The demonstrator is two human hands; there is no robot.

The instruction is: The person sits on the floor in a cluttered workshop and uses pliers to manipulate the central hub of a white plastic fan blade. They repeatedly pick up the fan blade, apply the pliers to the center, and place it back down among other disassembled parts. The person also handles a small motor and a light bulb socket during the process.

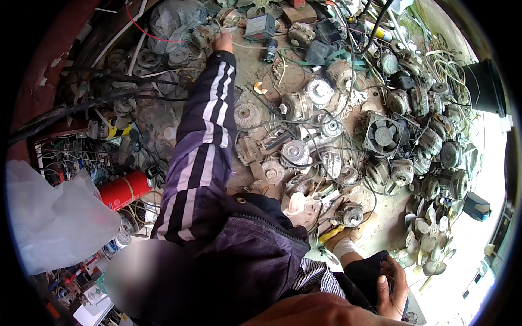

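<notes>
My left arm, in a dark sleeve with white stripes, stretches far forward. At its end my left hand (222, 42) is low among small electric motors, right beside a dusty motor (203, 37). Its fingers point away from me, so what they hold, if anything, is hidden. My right hand (393, 292) rests near my dark-clothed knee at the lower right, thumb and fingers loosely apart with nothing in them. Ahead of me lie a round motor with a pale ribbed casing (319, 92), another motor (295, 154) and a square-framed fan (381, 135).
Several motors are heaped at the right with tangled cables. Metal fan blades (429, 233) are piled below them. A grey box (259, 27) and a black cylinder (269, 50) stand ahead. On the left are a red cylinder (124, 190) and a translucent plastic bag (60, 217).
</notes>
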